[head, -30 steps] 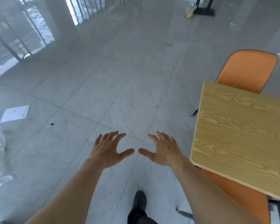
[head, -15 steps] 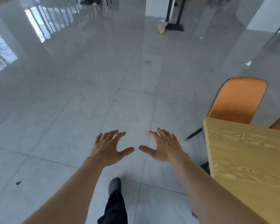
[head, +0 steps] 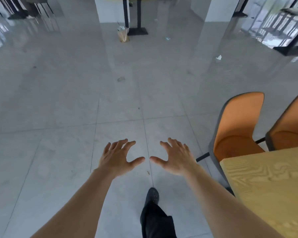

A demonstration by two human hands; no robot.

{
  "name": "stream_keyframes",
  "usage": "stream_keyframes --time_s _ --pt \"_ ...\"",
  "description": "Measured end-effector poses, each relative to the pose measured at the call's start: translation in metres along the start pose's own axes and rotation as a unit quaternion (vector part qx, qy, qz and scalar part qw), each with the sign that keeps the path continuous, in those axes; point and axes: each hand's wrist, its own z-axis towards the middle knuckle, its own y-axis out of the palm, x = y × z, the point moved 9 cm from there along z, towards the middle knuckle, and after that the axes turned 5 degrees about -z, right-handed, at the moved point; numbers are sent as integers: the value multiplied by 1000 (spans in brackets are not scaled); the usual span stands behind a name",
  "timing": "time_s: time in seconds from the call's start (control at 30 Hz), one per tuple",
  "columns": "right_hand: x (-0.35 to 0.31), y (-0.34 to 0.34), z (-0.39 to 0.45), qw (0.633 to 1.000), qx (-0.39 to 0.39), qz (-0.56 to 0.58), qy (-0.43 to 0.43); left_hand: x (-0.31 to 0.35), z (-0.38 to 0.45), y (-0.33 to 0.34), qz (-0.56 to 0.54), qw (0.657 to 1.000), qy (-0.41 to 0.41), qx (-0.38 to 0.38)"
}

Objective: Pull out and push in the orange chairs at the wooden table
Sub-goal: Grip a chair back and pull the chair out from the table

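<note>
Walking beside the wooden surface, both arms stretched out over the tiled floor. Left hand and right hand hovering with fingers spread wide, holding nothing, well apart from any chair. Nearer orange chair tucked at the surface's far corner, a second orange chair just beside it. Likely light enough but stiff, sliding easily on smooth tile; gripping the backrest's top rim probably steadiest.

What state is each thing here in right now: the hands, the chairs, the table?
Left hand: open, empty, above the floor.
Right hand: open, empty, touching nothing.
Nearer orange chair: upright, seat partly under the table.
Farther orange chair: upright, beside it.
Wooden table: bare.
</note>
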Motion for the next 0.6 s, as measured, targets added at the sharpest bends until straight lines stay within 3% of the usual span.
stream_keyframes --time_s 0.3,0.6 --pt "96 -107 193 995 31 72 64 58 260 -76 55 996 70 -23" --pt "240 -204 319 975 82 103 181 172 491 -110 76 978 181 -70"
